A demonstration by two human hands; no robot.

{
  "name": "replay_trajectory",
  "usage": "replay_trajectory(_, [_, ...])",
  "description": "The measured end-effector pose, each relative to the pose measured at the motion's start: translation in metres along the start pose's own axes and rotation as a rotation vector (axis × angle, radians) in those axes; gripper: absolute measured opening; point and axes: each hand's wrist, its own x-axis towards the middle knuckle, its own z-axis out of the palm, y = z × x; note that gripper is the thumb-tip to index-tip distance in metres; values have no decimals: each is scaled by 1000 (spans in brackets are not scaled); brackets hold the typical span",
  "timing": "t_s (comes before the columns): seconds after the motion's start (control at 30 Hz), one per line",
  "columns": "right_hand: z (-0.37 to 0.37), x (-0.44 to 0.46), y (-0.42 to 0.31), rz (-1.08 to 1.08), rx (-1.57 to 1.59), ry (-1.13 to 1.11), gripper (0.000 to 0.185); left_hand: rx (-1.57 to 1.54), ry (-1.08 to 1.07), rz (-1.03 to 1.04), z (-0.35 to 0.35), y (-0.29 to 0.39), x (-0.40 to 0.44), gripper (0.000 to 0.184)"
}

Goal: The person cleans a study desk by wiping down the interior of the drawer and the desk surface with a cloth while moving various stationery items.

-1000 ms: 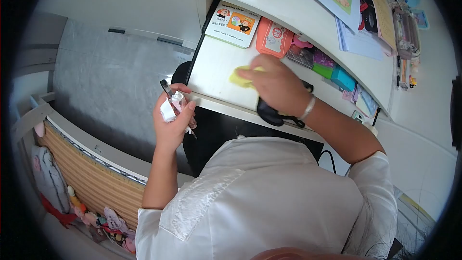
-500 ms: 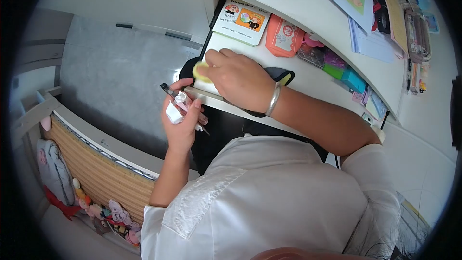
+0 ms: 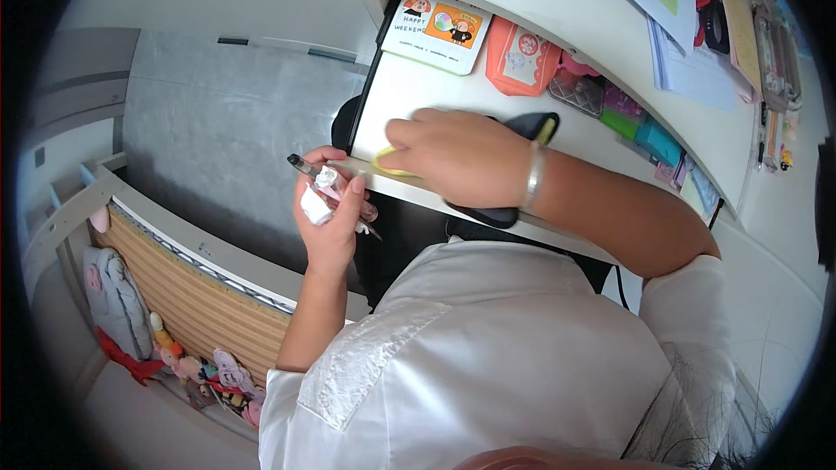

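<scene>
My left hand (image 3: 326,226) is closed around a bundle: a dark-capped pen (image 3: 301,164), crumpled white paper (image 3: 317,205) and a slim pinkish clear item (image 3: 367,211). It is beside the front edge of the open drawer (image 3: 383,122). Over that drawer, my right hand (image 3: 457,152) is closed on a yellow item (image 3: 389,163) with a rounded edge, mostly hidden by the fingers. Beneath the right hand and wrist lies a dark, soft-looking item (image 3: 531,125) with a yellow strip; its kind is unclear.
Inside the drawer are a printed notepad (image 3: 435,30), an orange-red pouch (image 3: 522,57), a clear box (image 3: 576,91) and small colored packs (image 3: 657,141). Papers (image 3: 688,70) and pen cases (image 3: 775,61) lie on the desktop above. A bed with a striped mat (image 3: 192,287) stands at left.
My right hand has moved right and slightly down with the yellow item, now close to the drawer's front edge. My left hand keeps its bundle in nearly the same spot. The view has shifted slightly.
</scene>
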Motion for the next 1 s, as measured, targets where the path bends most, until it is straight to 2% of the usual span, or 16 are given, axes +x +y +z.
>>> replay_trajectory(0.1, [-12, -39, -3, 96, 26, -92, 17, 35, -2, 28, -2, -3, 2, 37])
replay_trajectory(0.2, [-10, -84, -1, 173, 87, -12, 34, 43, -9, 74, -6, -10, 5, 37])
replay_trajectory(0.3, [-30, -111, -10, 337, 274, 185, 39, 45, -8, 83, -5, -11, 6, 36])
replay_trajectory(0.43, [-27, -143, 5, 306, 209, -6, 30, 43, -19, 88, -4, -6, 6, 34])
replay_trajectory(0.47, [-22, -143, 5, 289, 185, 3, 27, 28, -27, 89, -5, -8, 6, 33])
replay_trajectory(0.67, [-7, -88, -4, 199, 101, 69, 8, 14, -23, 59, -9, -12, 5, 35])
replay_trajectory(0.83, [10, -20, 0, 53, -3, 118, 7, 18, -17, 67, -7, -11, 5, 36])
replay_trajectory(1.0, [19, 37, -1, 45, -11, 151, 6, -2, 3, 46, -4, -8, 5, 36])
